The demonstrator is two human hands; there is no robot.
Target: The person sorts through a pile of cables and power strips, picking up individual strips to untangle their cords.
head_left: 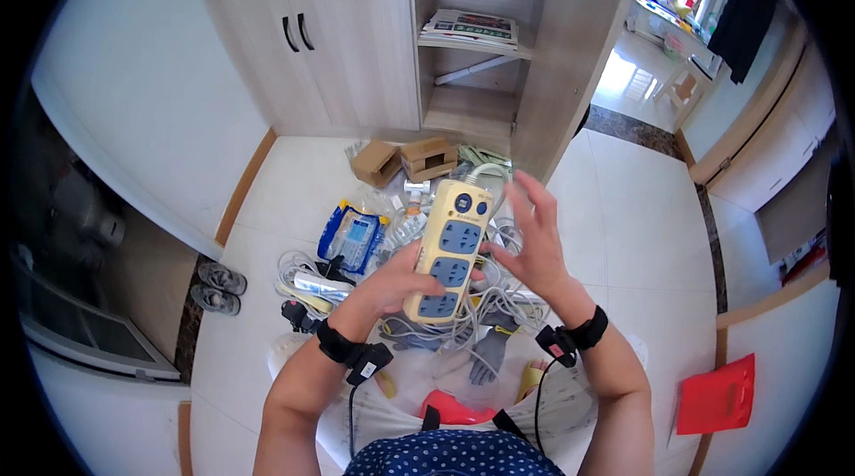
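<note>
Clamped in left hand (392, 286), thumb on face: cream, oblong plastic power strip (451, 255) with blue sockets, held over tangled pale cables (512, 302). Beside its right edge: right hand (537, 240), open, fingers spread, contact unclear. Farther: blue-and-clear plastic packet (354, 238), contents unclear; two brown cardboard boxes (377, 164). Beyond, in open pale wooden cabinet (577, 40): stacked newspapers (468, 26), white tube (476, 69) beneath.

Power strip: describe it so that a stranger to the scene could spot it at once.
Start at the pale wooden cabinet and come down to the two brown boxes on the floor. Below them in the picture, the left grip holds the power strip at a slant. Unlike the boxes and the blue packet to its left, it has a cream body with three blue sockets in a row.
</note>
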